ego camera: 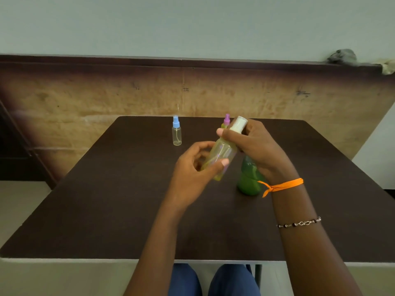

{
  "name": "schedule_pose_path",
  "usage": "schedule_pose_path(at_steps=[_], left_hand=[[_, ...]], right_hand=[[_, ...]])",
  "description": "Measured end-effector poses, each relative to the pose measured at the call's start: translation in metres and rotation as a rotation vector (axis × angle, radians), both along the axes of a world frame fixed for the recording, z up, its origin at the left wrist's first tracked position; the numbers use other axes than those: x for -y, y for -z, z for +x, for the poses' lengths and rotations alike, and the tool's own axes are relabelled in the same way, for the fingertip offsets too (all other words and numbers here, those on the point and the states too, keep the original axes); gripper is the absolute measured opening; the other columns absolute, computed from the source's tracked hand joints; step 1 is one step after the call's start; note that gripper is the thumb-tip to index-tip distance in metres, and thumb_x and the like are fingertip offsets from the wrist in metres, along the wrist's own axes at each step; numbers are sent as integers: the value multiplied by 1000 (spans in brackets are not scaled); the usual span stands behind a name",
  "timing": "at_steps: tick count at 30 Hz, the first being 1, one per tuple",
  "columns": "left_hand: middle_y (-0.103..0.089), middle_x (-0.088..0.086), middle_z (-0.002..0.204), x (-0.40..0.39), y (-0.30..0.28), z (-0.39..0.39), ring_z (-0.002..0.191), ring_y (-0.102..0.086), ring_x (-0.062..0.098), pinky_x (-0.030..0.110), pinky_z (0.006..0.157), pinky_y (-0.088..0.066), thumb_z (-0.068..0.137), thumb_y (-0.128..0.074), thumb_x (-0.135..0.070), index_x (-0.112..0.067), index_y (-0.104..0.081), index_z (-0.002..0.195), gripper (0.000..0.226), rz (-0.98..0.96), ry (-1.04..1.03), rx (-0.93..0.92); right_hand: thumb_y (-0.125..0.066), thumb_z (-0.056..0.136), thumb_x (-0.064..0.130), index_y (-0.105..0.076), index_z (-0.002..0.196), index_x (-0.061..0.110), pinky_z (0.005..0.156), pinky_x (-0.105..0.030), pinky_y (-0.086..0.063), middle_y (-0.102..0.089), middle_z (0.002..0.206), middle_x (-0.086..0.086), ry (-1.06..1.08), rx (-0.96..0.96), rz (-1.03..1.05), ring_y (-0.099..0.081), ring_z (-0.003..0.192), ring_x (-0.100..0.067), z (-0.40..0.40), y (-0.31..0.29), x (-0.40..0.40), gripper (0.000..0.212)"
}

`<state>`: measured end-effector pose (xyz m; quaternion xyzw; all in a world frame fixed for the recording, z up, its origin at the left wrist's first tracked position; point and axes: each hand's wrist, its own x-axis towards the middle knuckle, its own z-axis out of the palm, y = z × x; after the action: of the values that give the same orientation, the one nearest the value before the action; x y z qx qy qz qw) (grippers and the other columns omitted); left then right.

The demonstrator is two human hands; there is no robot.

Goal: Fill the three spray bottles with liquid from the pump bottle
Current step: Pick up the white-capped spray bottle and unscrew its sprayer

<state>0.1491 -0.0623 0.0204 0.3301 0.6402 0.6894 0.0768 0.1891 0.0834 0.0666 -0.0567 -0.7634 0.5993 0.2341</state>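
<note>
Resting on the dark table (106, 210) nearest the person, the green pump bottle (249, 180) stands upright, partly hidden behind the right wrist. Above the table, the left hand (192, 169) curls round the body of a tilted spray bottle (222, 159) (yellowish liquid inside), while the right hand (254, 144) grips its white cap (238, 124). Farther back stand a purple-capped spray bottle (226, 120), mostly hidden, and a clear blue-capped spray bottle (176, 132), well apart.

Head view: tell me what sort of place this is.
Probably a plain workroom or classroom, not a kitchen: a dark brown table against a bare pale wall, with a worn plywood panel behind it.
</note>
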Motion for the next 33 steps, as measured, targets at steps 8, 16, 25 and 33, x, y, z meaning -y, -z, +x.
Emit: schedule_pose_path(at_steps=[8,16,25,33], left_hand=[[-69,10,76,2,5,5,56,-65,12,21,55,-56,66,-77,-50,-15,-76,92,44,222,643,681],[-66,2,113,-4,2,4,104,-65,19,35,87,-54,90,-61,-19,-17,-55,119,30,-96,235,202],[-70,-3,101,-14,5,5,95,-65,6,23,79,-53,75,-77,-16,-15,-62,106,34,-149,-40,21],[-69,0,97,-6,7,-8,88,-64,6,19,76,-52,86,-60,-11,-7,-61,113,27,-120,392,309]], right_hand=[[-71,73,27,-49,68,11,50,-21,-26,-36,68,-14,-256,-9,-30,-35,52,-10,6,-3,-6,27],[-78,78,26,-57,76,-1,62,-33,-38,-53,67,-4,-131,99,256,-48,65,-16,8,2,-13,35],[-76,80,21,-61,68,16,63,-30,-43,-61,67,-3,19,87,435,-53,64,-10,12,0,-14,20],[-66,83,-4,-62,97,9,76,-23,-49,-61,90,-1,-297,130,500,-58,84,-9,31,-10,-34,20]])
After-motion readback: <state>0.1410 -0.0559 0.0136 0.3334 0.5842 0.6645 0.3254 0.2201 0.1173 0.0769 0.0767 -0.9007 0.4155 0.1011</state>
